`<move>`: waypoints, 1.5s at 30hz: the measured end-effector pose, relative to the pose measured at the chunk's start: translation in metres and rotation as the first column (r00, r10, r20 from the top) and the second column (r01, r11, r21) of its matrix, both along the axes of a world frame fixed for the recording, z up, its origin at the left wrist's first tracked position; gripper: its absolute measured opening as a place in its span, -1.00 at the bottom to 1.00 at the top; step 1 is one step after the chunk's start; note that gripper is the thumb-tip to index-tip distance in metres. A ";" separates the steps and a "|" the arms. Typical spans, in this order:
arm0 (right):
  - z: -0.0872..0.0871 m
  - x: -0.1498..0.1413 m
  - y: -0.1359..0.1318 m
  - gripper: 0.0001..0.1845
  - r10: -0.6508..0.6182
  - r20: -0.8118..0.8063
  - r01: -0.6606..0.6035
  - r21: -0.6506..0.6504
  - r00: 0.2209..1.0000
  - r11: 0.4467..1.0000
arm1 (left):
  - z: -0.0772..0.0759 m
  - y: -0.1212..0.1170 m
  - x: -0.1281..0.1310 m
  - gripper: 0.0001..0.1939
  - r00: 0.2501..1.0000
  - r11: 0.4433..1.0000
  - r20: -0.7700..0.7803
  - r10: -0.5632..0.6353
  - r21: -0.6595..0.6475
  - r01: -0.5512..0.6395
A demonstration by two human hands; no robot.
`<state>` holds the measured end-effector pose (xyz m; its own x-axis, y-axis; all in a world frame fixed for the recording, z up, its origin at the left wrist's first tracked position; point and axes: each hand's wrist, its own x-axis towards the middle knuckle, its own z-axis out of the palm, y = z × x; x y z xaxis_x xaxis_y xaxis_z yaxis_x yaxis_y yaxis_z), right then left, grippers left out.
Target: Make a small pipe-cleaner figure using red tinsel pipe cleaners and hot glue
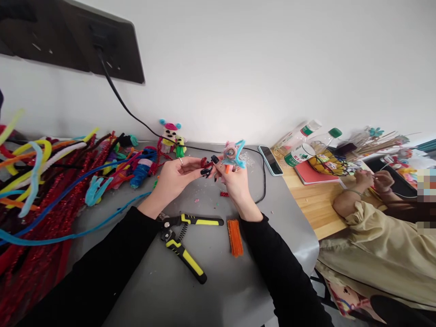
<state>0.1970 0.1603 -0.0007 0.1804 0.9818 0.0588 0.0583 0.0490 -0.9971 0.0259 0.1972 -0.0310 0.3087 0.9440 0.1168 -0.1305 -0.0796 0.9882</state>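
My left hand (182, 178) is closed, its fingertips pinching a small red glittery pipe-cleaner piece (204, 162). Fingertips of both hands meet over the grey table. My right hand (235, 182) is closed too, and a small pink and light-blue pipe-cleaner figure (232, 152) with an orange bit sticks out of its grip; the fingers partly hide it. Beneath my right hand lies a short red glittery piece (224, 194). Black-and-yellow pliers (184, 236) rest with handles spread below my hands. Beside my right forearm is a bundle of short orange pipe cleaners (235, 238).
Many coloured pipe cleaners (44, 190) cover the left side. Finished pipe-cleaner figures (170, 135) stand by the wall. A black cable (126, 108) crosses behind my hands, near a phone (270, 160). Bottles (299, 154) and a red notebook (315, 175) are right, where another person's hands (371, 180) work.
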 end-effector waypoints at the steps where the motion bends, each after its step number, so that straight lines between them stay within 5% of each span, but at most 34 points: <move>1: 0.001 -0.001 0.000 -0.61 -0.002 0.008 0.002 0.001 1.000 1.000 | 0.000 0.000 0.000 -0.30 1.000 1.000 -0.017 -0.002 0.003 0.002; 12: 0.006 0.009 0.001 -0.78 -0.084 0.124 0.087 -0.018 0.989 0.996 | 0.008 -0.004 -0.007 -0.51 0.953 0.972 -0.235 0.192 0.183 -0.150; 18: 0.016 0.029 0.000 -0.59 -0.180 0.245 0.181 0.019 0.953 0.983 | 0.009 -0.003 -0.010 -0.63 0.940 0.963 -0.240 0.242 0.177 -0.203; 21: 0.019 0.037 -0.002 -0.53 -0.210 0.435 0.212 0.046 0.875 0.976 | 0.004 0.000 -0.010 -0.65 0.939 0.961 -0.225 0.261 0.152 -0.230; 24: 0.018 0.043 -0.002 -0.67 -0.294 0.588 0.248 0.160 0.754 0.956 | 0.003 0.002 -0.009 -0.66 0.938 0.961 -0.221 0.268 0.131 -0.244; 32: 0.010 0.045 0.000 -0.81 -0.361 0.790 0.191 0.306 0.495 0.933 | 0.003 0.002 -0.010 -0.72 0.925 0.958 -0.269 0.269 0.171 -0.229; 45: 0.006 0.045 0.002 -0.76 -0.341 0.858 0.168 0.298 0.384 0.940 | 0.002 0.001 -0.008 -0.71 0.903 0.960 -0.347 0.253 0.208 -0.189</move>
<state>0.2420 0.1621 0.0052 0.1808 0.8627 0.4724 0.9359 -0.0033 -0.3521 0.0176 0.1978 -0.0289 0.1452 0.9698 0.1960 0.2778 -0.2301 0.9327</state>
